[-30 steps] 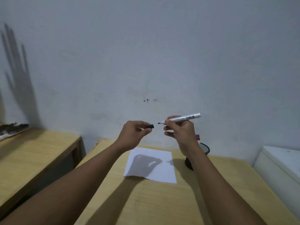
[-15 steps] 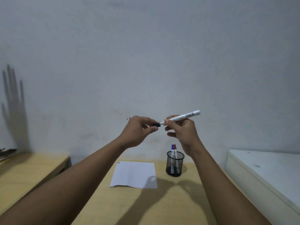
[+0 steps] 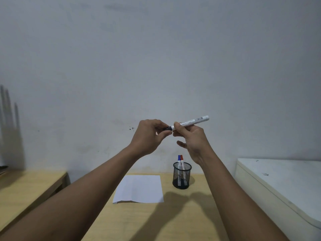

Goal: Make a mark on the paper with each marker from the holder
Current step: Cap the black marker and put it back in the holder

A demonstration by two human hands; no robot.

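Observation:
My right hand (image 3: 190,138) holds a white marker (image 3: 192,121) up in the air in front of the wall, its barrel pointing up and right. My left hand (image 3: 149,136) pinches the marker's black cap (image 3: 166,129), which sits over the tip end. Below on the wooden table (image 3: 156,221) lies a white sheet of paper (image 3: 139,188). Right of the sheet stands a black mesh holder (image 3: 182,174) with a blue-capped marker (image 3: 178,158) and a red-capped marker (image 3: 181,157) upright in it.
A second wooden table (image 3: 26,188) stands to the left, with a gap between the two. A white cabinet top (image 3: 281,185) is at the right. The grey wall (image 3: 156,66) rises just behind the table.
The cap, held apart from the tip one second ago, has been brought onto the marker's tip. The view has tilted up, and the holder has come out from behind my right hand.

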